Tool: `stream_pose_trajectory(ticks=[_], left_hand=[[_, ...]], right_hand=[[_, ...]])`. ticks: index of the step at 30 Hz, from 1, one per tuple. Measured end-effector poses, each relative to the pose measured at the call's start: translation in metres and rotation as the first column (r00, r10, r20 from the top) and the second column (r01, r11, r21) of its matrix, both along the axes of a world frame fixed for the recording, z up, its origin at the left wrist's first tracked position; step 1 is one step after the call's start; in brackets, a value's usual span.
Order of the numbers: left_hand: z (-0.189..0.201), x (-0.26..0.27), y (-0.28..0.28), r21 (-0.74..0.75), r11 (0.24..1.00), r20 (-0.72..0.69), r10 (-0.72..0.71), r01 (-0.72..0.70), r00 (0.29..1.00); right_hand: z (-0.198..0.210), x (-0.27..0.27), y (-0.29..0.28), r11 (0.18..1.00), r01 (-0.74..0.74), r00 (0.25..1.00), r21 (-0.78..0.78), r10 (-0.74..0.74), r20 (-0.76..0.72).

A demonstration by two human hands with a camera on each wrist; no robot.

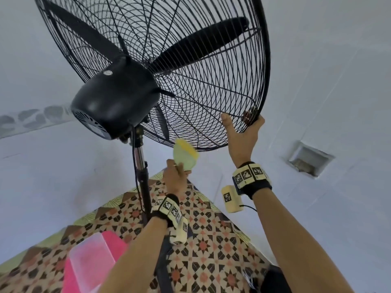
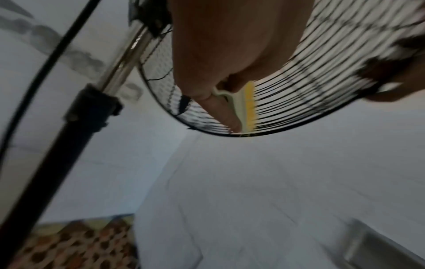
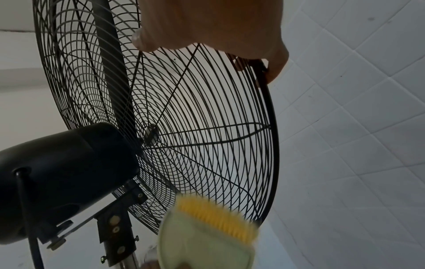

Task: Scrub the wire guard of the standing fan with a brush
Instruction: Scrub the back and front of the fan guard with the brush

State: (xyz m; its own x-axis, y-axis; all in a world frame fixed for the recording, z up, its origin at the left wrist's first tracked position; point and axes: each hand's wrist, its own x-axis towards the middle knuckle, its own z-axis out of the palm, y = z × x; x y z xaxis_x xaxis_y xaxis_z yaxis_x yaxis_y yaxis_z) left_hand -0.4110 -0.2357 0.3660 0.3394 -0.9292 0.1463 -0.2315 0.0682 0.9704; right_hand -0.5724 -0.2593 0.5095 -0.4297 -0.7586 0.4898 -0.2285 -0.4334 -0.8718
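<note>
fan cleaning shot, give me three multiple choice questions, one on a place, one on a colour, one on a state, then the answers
1. Where on the wire guard is the brush?
A. the top edge
B. the bottom edge
C. the hub

2. What colour are the brush bristles?
A. yellow
B. blue
C. black

3. What is the right hand doing?
A. hanging free
B. resting on the motor housing
C. gripping the guard's rim

Answers:
1 B: the left hand holds the brush at the guard's lowest wires.
2 A: yellow bristles show above the pale green body.
3 C: fingers curl round the rim, thumb against the wires.
</note>
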Motion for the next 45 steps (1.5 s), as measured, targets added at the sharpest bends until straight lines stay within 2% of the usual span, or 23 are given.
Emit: stream_pose_trajectory(ticks=[2, 3, 6, 8, 11, 14, 15, 17, 20, 22, 24, 26, 28, 29, 30, 32, 34, 35, 38, 40, 43, 45], left_hand=[[0.004, 0.010, 0.000, 0.055, 0.996, 0.039, 0.065, -0.067, 0.997], [0.007, 0.012, 0.003, 0.030, 0.999, 0.022, 0.042, -0.042, 0.999], [0.008, -0.001, 0.016, -0.141, 0.971, -0.105, -0.210, 0.194, 0.972], [0.008, -0.020, 0.020, -0.185, 0.947, -0.103, -0.283, 0.261, 0.953], [0.004, -0.032, 0.010, -0.163, 0.976, -0.045, -0.152, 0.143, 0.987], [-0.029, -0.014, -0.011, 0.025, 0.999, -0.014, 0.047, -0.046, 0.999], [-0.036, -0.009, -0.014, 0.052, 0.998, -0.046, 0.050, -0.048, 0.998], [-0.037, -0.014, -0.007, -0.016, 1.000, -0.115, -0.011, 0.009, 0.993], [-0.019, -0.037, 0.010, -0.145, 0.982, -0.106, -0.138, 0.122, 0.985], [-0.017, -0.046, 0.012, -0.197, 0.975, -0.096, -0.124, 0.103, 0.988], [-0.019, -0.044, 0.005, -0.165, 0.986, -0.095, -0.047, 0.030, 0.994], [-0.024, -0.035, -0.006, -0.042, 0.992, -0.052, 0.118, -0.120, 0.992], [-0.025, -0.028, -0.012, 0.062, 0.963, -0.007, 0.263, -0.262, 0.965], [-0.025, -0.029, -0.013, 0.086, 0.957, -0.030, 0.280, -0.277, 0.960], [-0.028, -0.033, -0.013, 0.081, 0.966, -0.067, 0.252, -0.246, 0.965], [-0.037, -0.051, -0.002, -0.028, 0.995, -0.118, 0.096, -0.100, 0.988], [-0.038, -0.076, 0.017, -0.120, 0.991, -0.109, -0.070, 0.057, 0.992], [-0.034, -0.087, 0.022, -0.152, 0.984, -0.101, -0.104, 0.088, 0.989], [-0.025, -0.098, 0.011, -0.231, 0.973, -0.183, -0.058, 0.014, 0.981], [-0.026, -0.098, 0.003, -0.222, 0.975, -0.207, -0.013, -0.034, 0.978], [-0.032, -0.094, -0.006, -0.032, 0.983, -0.222, 0.168, -0.179, 0.961], [-0.032, -0.089, -0.009, 0.031, 0.962, -0.200, 0.272, -0.272, 0.941]], right_hand=[[-0.002, 0.001, 0.001, 1.000, -0.002, 1.000, -0.002, 0.002, 0.004], [-0.002, 0.001, 0.001, 1.000, -0.006, 1.000, 0.001, 0.006, 0.007], [-0.003, 0.001, -0.001, 1.000, -0.007, 1.000, 0.003, 0.007, 0.015], [-0.005, 0.000, -0.002, 1.000, 0.001, 1.000, 0.003, -0.001, 0.021], [-0.002, -0.003, -0.003, 1.000, -0.026, 1.000, -0.004, 0.026, 0.016], [0.003, -0.006, -0.003, 0.997, -0.076, 0.997, -0.020, 0.076, 0.030], [0.003, -0.007, -0.004, 0.996, -0.084, 0.996, -0.026, 0.084, 0.035], [0.000, -0.009, -0.003, 0.996, -0.086, 0.996, -0.028, 0.087, 0.036], [-0.003, -0.010, -0.001, 0.996, -0.091, 0.994, -0.024, 0.092, 0.059], [-0.001, -0.010, 0.001, 0.995, -0.094, 0.994, -0.022, 0.095, 0.056], [0.001, -0.010, 0.000, 0.994, -0.103, 0.994, -0.023, 0.103, 0.046], [0.003, -0.010, -0.001, 0.994, -0.112, 0.993, -0.016, 0.112, 0.045], [0.002, -0.013, -0.001, 0.992, -0.124, 0.992, -0.011, 0.125, 0.035], [0.001, -0.016, -0.002, 0.991, -0.130, 0.991, -0.008, 0.130, 0.022], [0.000, -0.019, -0.003, 0.991, -0.136, 0.991, -0.004, 0.136, 0.005], [0.001, -0.025, -0.004, 0.989, -0.151, 0.988, 0.000, 0.151, -0.022], [0.004, -0.028, -0.006, 0.986, -0.164, 0.986, 0.013, 0.164, -0.030], [0.005, -0.028, -0.006, 0.985, -0.169, 0.985, 0.018, 0.170, -0.033], [0.008, -0.028, -0.007, 0.983, -0.182, 0.982, 0.015, 0.182, -0.049], [0.010, -0.030, -0.009, 0.982, -0.187, 0.980, 0.009, 0.187, -0.070], [0.008, -0.034, -0.009, 0.982, -0.186, 0.978, 0.004, 0.186, -0.095], [0.004, -0.036, -0.007, 0.981, -0.193, 0.975, 0.010, 0.193, -0.106]])
